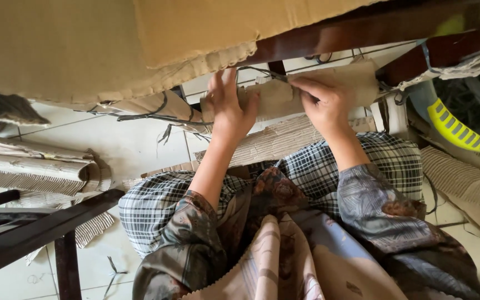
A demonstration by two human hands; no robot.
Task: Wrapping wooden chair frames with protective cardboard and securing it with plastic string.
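Gripping one strip of corrugated cardboard [306,91] with both hands, a seated person works beneath a dark wooden table rail [362,30]. The left hand [229,108] is closed on the strip's left end, fingers spread over its face and thumb tucked against it; the right hand [323,103] pinches the strip near its middle, fingers curled over the top edge. The strip lies far of the person's checked lap [156,205], just under the rail. One large cardboard sheet [84,44] overhangs at the far left. Two rolled cardboard pieces [34,166] lie on the white tiled floor [134,144] at left, and one flat corrugated piece [279,139] rests near the knees.
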